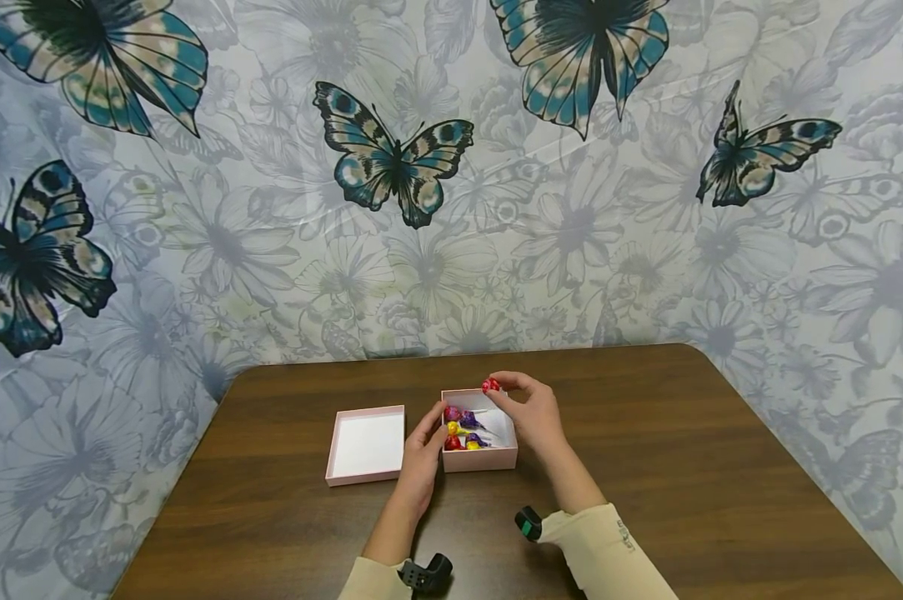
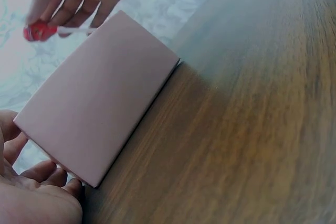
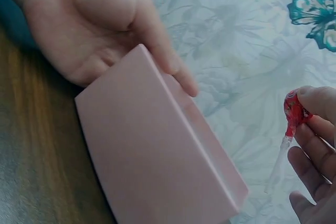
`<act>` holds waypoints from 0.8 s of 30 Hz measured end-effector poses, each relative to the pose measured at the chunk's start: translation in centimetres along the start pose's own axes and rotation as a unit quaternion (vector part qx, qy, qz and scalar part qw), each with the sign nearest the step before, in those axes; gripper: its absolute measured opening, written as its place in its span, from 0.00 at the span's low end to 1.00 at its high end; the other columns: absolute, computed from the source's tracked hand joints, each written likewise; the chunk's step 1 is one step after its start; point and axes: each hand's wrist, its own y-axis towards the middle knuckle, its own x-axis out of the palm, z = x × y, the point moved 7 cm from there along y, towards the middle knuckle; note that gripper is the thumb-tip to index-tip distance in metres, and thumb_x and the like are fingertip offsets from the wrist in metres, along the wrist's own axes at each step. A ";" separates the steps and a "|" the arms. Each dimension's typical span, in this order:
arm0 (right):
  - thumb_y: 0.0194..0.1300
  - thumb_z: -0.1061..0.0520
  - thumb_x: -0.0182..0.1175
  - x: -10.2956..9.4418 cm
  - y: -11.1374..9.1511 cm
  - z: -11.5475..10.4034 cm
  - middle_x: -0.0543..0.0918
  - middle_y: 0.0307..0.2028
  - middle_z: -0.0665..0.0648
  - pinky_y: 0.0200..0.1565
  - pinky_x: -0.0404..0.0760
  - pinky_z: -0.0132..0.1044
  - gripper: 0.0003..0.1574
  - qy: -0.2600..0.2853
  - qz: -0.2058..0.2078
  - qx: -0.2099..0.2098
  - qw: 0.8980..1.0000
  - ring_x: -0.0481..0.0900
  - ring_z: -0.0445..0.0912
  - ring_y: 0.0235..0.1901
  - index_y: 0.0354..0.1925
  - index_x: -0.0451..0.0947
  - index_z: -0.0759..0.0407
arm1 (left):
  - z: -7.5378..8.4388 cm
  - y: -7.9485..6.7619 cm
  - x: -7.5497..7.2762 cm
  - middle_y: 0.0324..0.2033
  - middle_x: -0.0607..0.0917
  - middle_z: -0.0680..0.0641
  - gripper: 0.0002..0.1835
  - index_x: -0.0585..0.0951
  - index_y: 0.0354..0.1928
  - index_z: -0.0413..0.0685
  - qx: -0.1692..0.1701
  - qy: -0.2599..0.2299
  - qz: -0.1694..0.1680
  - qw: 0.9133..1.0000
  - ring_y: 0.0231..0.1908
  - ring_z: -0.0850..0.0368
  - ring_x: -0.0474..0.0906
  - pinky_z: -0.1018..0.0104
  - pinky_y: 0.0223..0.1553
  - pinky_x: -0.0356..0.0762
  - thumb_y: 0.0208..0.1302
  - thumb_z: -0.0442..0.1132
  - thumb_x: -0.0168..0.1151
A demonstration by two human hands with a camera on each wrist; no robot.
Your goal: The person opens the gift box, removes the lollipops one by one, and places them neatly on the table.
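Note:
Between the thumb and fingertips of my right hand (image 1: 535, 414) is a red-wrapped lollipop (image 3: 295, 113), pinched by its head above the box's far right part. Its pale stick points downward in the right wrist view. My left hand (image 1: 418, 458) holds the left wall of the pink box (image 1: 481, 461), thumb at the rim and fingers along the outside. Several more wrapped lollipops, including a purple one (image 1: 469, 420), a yellow one (image 1: 453, 427) and a red one (image 1: 453, 442), lie in the box's left half. In the wrist views the box walls hide them.
Left of the box lies its shallow lid (image 1: 366, 443), white inside with a pink rim. Both stand on a brown wooden table (image 1: 676, 450). Behind it hangs a pale floral cloth (image 1: 571, 242) printed with butterflies. Each wrist wears a dark strapped device (image 1: 426, 575).

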 end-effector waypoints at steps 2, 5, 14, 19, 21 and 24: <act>0.60 0.50 0.72 -0.5 -0.1 -0.1 0.88 0.47 0.53 0.57 0.77 0.48 0.17 0.009 0.014 0.003 1.000 0.80 0.48 0.50 0.48 0.86 0.51 | -0.1 0.0 -0.1 0.76 0.63 0.43 0.25 0.68 0.73 0.49 0.000 -0.004 -0.003 1.000 0.78 0.42 0.50 0.42 0.78 0.46 0.77 0.35 0.48; 0.60 0.51 0.72 -1.3 -0.2 -0.2 0.87 0.48 0.56 0.52 0.80 0.34 0.19 0.033 0.029 0.003 0.999 0.81 0.43 0.48 0.49 0.86 0.53 | -0.2 0.1 -0.2 0.76 0.63 0.43 0.25 0.68 0.73 0.48 0.004 -0.012 -0.006 1.000 0.78 0.43 0.50 0.43 0.78 0.47 0.77 0.34 0.48; 0.60 0.54 0.72 -3.9 -0.1 0.4 0.88 0.42 0.57 0.29 0.77 0.24 0.21 0.070 0.086 0.004 0.994 0.78 0.36 0.33 0.50 0.85 0.59 | -0.6 0.3 -0.4 0.76 0.63 0.42 0.25 0.68 0.73 0.48 0.001 -0.018 -0.007 1.000 0.78 0.42 0.50 0.44 0.78 0.47 0.77 0.34 0.48; 0.59 0.53 0.73 -5.4 0.2 1.8 0.87 0.35 0.45 0.33 0.79 0.23 0.19 0.066 0.122 0.019 0.990 0.80 0.36 0.33 0.48 0.86 0.58 | -0.5 0.3 -0.4 0.76 0.63 0.41 0.25 0.68 0.73 0.47 -0.001 -0.016 -0.006 1.000 0.78 0.42 0.51 0.45 0.78 0.48 0.76 0.34 0.48; 0.59 0.53 0.73 -5.9 0.3 2.6 0.86 0.34 0.42 0.34 0.80 0.23 0.19 0.071 0.135 0.026 0.988 0.81 0.35 0.33 0.47 0.86 0.58 | -0.5 0.2 -0.4 0.76 0.63 0.41 0.25 0.68 0.73 0.47 0.000 -0.015 -0.008 1.000 0.78 0.42 0.51 0.45 0.78 0.48 0.76 0.34 0.48; 0.59 0.52 0.73 -6.5 0.5 3.6 0.86 0.32 0.39 0.35 0.79 0.22 0.20 0.075 0.149 0.037 0.985 0.81 0.34 0.34 0.48 0.86 0.59 | -0.5 0.2 -0.3 0.76 0.62 0.42 0.25 0.67 0.73 0.47 0.000 -0.012 -0.009 1.000 0.78 0.43 0.51 0.46 0.78 0.48 0.77 0.35 0.48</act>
